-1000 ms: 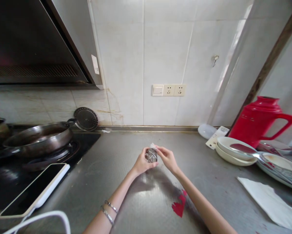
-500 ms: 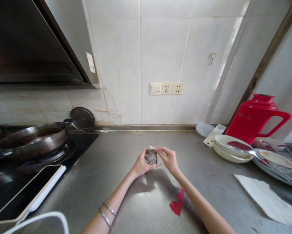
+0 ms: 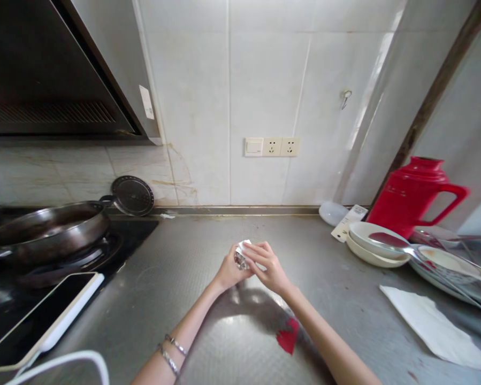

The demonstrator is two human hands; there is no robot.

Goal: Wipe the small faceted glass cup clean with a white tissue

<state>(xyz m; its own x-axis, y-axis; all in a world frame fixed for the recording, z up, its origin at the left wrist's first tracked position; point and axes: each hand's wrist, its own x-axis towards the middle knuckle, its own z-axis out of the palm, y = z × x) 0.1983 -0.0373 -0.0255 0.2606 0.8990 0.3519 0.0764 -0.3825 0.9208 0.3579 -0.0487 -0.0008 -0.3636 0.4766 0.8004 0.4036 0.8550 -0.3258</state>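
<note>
Over the middle of the steel counter, my left hand (image 3: 227,274) is closed around a small, shiny, clear object with a dark pattern (image 3: 241,261), which looks like a little glass jar; my fingers cover much of it. My right hand (image 3: 270,270) presses its fingers together over the right side of the object, on a small white paper-like piece (image 3: 242,246) lying across its top. What that piece is exactly, I cannot make out. Below my hands a torn red scrap (image 3: 288,336) rests on the counter, near my right forearm.
At left, a pan (image 3: 51,230) sits on the black stove, with a phone (image 3: 43,321) and white cable (image 3: 63,359) in front. To the right are a red thermos (image 3: 409,195), stacked bowls (image 3: 371,256), plates with utensils (image 3: 449,270) and a white napkin (image 3: 428,321).
My right fingers have gone from pinching a thin clear strip at the object's top edge to lying over it. A white piece now shows on top. The view has shifted slightly.
</note>
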